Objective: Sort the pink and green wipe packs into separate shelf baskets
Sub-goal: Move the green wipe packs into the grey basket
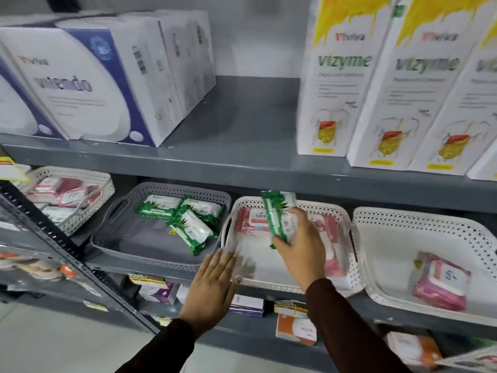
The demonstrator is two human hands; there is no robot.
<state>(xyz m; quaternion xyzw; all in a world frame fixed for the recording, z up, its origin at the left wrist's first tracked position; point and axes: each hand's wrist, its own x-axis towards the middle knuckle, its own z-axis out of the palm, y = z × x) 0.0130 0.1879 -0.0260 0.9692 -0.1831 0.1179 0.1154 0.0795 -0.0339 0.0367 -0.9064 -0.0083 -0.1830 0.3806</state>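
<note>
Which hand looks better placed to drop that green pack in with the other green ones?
Probably the right hand: it already grips the green pack above the white basket of pink packs. The grey basket holding green packs sits just to its left. The left hand is empty, flat near the white basket's front corner.

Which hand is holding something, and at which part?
The right hand grips a green wipe pack by its lower end. The left hand holds nothing.

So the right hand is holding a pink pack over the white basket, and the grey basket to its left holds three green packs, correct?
Not quite. In the head view the right hand holds a green pack, not a pink one. The rest stands: it is over the white basket, and the grey basket to its left holds three green packs.
</note>
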